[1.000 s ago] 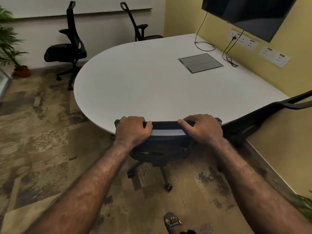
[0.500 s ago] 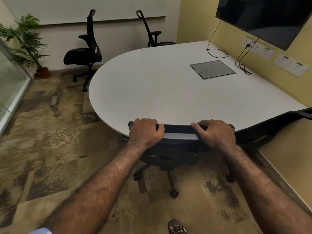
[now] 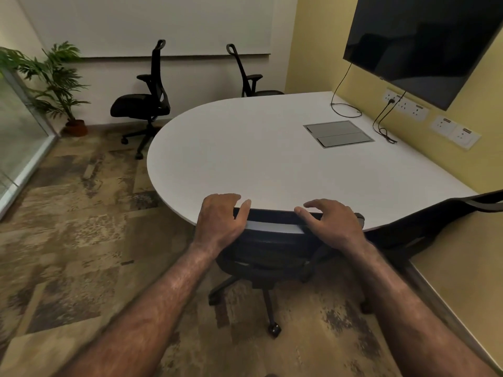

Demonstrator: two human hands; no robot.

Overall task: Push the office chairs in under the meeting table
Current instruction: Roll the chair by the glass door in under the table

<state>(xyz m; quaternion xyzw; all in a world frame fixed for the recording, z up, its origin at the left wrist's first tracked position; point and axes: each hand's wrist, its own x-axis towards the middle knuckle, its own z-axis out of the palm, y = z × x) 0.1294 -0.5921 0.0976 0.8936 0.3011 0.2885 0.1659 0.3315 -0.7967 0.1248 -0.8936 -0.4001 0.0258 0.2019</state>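
The near black mesh office chair (image 3: pixel 272 247) stands against the front edge of the white rounded meeting table (image 3: pixel 258 151), its seat tucked under the top. My left hand (image 3: pixel 221 219) is closed over the left end of the chair's top rim. My right hand (image 3: pixel 333 223) lies on the right end of the rim with its fingers lifted and spread. A second chair (image 3: pixel 435 221) leans at the table's right front corner. A third chair (image 3: pixel 143 104) stands on the floor away from the far left edge. A fourth chair (image 3: pixel 246 74) is at the far edge.
A potted plant (image 3: pixel 55 85) stands in the far left corner by a glass wall (image 3: pixel 19 137). A dark screen (image 3: pixel 424 42) hangs on the yellow wall, with sockets and cables (image 3: pixel 347 111) below. A grey cable hatch (image 3: pixel 339 134) is set in the tabletop.
My view has swung left and up, bringing the plant and glass wall into sight. My right hand's fingers have straightened off the rim. My left hand keeps its grip.
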